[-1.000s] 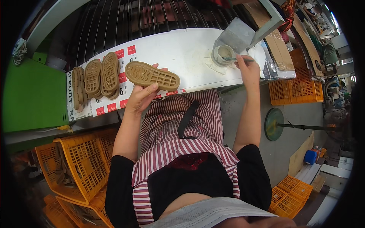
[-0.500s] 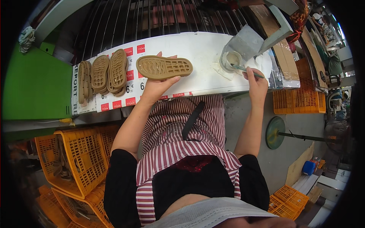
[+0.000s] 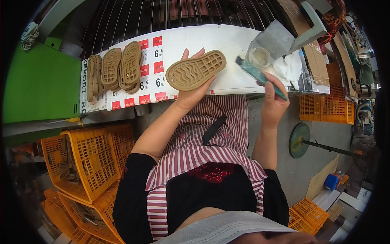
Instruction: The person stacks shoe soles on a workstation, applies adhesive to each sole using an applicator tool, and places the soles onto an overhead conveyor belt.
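My left hand holds a tan shoe sole from beneath, its wavy and gridded side facing up. The sole is tilted, with its right end raised toward the far side. In my right hand is a green-handled brush, its dark tip pointing left toward the sole but apart from it. Just beyond the brush stands a small round pot with whitish stuff in it. Several more tan soles lie stacked at the left of the white board.
A grey metal box stands behind the pot, with crumpled white material to its right. Metal bars run along the far edge. A green surface is at left; orange crates stand below it.
My right hand has drawn the brush out of the pot and turned its tip leftward. My left hand has shifted the sole right and tilted it.
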### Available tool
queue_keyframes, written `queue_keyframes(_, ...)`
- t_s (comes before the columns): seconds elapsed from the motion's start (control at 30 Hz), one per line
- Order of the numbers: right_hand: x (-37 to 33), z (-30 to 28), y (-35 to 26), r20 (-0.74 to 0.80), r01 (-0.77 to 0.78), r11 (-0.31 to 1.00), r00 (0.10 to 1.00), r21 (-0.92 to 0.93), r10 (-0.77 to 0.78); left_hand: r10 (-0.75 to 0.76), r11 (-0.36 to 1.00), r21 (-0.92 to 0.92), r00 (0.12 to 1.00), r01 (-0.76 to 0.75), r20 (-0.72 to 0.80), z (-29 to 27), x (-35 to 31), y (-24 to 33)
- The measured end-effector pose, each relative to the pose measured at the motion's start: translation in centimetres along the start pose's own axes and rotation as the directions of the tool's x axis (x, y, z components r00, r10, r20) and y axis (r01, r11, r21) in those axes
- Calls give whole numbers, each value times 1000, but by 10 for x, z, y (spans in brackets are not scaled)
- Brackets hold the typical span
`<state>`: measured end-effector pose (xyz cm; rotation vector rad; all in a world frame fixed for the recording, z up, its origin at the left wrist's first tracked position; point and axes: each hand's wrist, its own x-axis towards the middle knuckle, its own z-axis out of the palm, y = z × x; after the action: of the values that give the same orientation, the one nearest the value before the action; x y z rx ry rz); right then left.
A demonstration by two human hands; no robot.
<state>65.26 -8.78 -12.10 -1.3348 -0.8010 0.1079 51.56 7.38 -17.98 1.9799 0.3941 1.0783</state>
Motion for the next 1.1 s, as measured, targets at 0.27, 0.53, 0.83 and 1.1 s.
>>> queue_keyframes(0.27, -10, 29, -5, 121, 220, 974, 970, -52, -213, 123, 987, 108, 992, -121, -14, -3, -4, 13)
queue_keyframes(0.53, -19, 45, -6, 146, 297, 945, 950, -136, -277, 106, 984, 145, 994, -104, -8, 1, -7, 25)
queue_keyframes(0.83, -34, 69, -22, 275, 353, 921, 913, -167, -301, 179, 942, 288, 984, -173, 4, 15, -21, 0)
queue_keyframes(1.1, -38, 76, -29, 403, 422, 900, 847, -109, -348, -167, 932, -335, 985, 141, -50, 16, -23, 14)
